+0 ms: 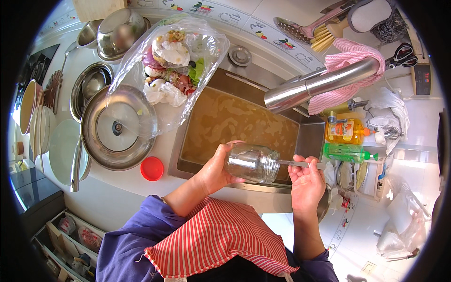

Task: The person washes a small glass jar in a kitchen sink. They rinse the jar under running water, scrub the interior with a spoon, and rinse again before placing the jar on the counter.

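Observation:
My left hand [216, 169] holds a clear glass jar [248, 163] on its side by the base, over the front part of a metal sink [175, 160]. The jar's open, threaded mouth faces right. In my right hand [308, 179] is the flat metal handle of a utensil [299, 163], whose far end reaches into the jar; its tip is hard to make out. Brownish, cloudy water [232, 120] with patches of foam stands in the sink. A red round lid [152, 169] lies on the counter left of the sink.
Left of the sink are a lidded pan [141, 155], metal bowls [75, 91] and a clear plastic bag [215, 46] of food scraps. A steel faucet [292, 95] draped with a pink striped cloth [338, 86] hangs over the sink's right side. An orange bottle [356, 131] and a green bottle [343, 152] lie beyond.

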Tool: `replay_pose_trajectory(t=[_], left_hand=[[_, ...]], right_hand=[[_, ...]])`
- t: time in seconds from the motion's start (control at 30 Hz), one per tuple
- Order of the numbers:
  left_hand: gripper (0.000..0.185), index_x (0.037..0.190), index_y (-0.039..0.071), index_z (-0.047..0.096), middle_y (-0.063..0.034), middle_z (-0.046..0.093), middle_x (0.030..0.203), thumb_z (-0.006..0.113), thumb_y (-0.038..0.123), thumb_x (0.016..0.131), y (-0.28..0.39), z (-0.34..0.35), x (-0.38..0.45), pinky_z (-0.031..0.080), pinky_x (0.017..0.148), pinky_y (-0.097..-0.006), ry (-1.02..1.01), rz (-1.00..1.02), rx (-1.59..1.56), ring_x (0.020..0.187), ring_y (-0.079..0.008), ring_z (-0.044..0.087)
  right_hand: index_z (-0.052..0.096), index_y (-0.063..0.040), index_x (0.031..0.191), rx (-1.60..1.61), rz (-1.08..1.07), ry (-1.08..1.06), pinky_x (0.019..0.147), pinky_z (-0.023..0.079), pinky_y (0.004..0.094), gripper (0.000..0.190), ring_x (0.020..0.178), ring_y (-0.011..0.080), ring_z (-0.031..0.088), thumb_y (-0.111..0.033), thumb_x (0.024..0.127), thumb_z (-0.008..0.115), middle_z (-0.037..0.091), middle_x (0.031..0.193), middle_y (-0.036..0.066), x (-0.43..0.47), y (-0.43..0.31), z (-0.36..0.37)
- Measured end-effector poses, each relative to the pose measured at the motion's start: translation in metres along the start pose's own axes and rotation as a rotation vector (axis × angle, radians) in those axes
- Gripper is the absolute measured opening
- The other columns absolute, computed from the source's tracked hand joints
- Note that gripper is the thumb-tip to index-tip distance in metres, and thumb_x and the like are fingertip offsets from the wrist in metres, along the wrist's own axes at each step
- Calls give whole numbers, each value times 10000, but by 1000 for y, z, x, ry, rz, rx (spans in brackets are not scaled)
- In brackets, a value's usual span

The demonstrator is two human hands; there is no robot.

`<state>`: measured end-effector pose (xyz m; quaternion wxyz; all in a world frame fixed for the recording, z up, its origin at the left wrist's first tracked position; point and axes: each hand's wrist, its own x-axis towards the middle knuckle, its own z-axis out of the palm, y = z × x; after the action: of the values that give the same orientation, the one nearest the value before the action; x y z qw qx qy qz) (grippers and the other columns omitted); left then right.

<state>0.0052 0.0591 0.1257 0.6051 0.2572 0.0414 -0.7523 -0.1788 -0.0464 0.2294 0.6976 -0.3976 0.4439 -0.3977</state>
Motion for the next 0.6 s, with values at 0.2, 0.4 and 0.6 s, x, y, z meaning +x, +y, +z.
replay_pose_trajectory(t=[0.2, 0.4, 0.6], left_hand=[[508, 1364, 186, 396, -55, 556, 1287, 303, 492, 969, 2, 3, -2, 535, 713, -347, -15, -3, 11, 1094, -234, 592], [507, 1365, 184, 399, -62, 564, 1274, 293, 492, 976, 3, -3, 0, 536, 695, -340, -25, -23, -82, 1065, -246, 602], [521, 1360, 164, 406, -69, 570, 1263, 304, 502, 977, 1, -4, 1, 547, 667, -331, 13, -27, -110, 1044, -271, 609]], right_hand=[[558, -81, 988, -6, 12, -3, 826, 500, 366, 202, 766, 187, 582, -280, 981, 519, 652, 1036, 176, -3, 9, 9], [538, -74, 1016, 43, -54, -115, 846, 490, 375, 210, 823, 203, 592, -273, 1003, 473, 645, 1057, 182, -6, 6, 2], [521, -76, 1034, -87, -107, -281, 864, 485, 373, 206, 855, 219, 591, -264, 1018, 437, 635, 1087, 183, -9, 8, 10]])
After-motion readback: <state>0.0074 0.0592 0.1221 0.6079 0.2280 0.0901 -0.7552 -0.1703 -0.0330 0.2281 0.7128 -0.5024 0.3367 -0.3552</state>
